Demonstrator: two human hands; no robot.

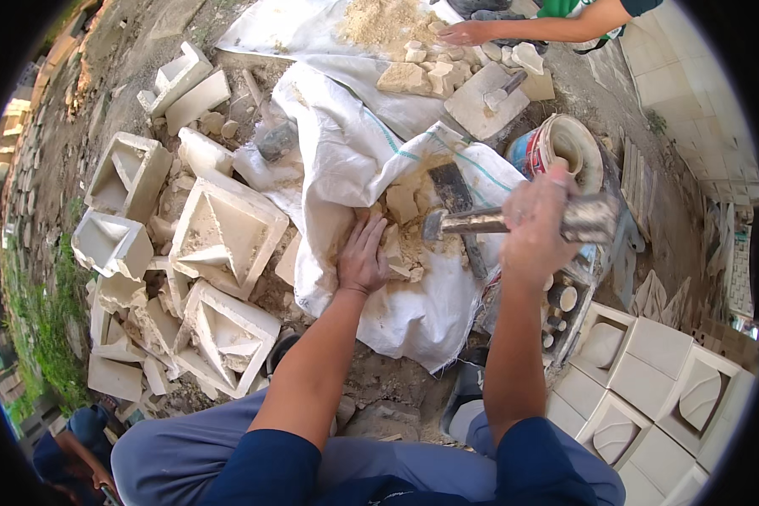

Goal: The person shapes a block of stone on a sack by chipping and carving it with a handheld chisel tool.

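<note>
My right hand (pixel 538 221) is closed round a hammer (pixel 476 222), held level above the white woven sack (pixel 422 316). The hammer's dark end points left, over broken pieces of pale stone (pixel 402 204) and crumbs lying on the sack. Beside those pieces, my left hand (pixel 364 257) lies with its fingers stretched out against the sack and rubble. What is under its fingertips is partly hidden. A dark flat bar (pixel 452 187) lies on the sack, close to the hammer.
Carved hollow stone blocks (pixel 228 236) are heaped on the left. Pale stone blocks (pixel 654 358) stand at lower right. A bucket (pixel 557 148) is beyond my right hand. Another hammer (pixel 276 139) lies farther left. At the top, another person's hand (pixel 468 34) reaches over stone chips.
</note>
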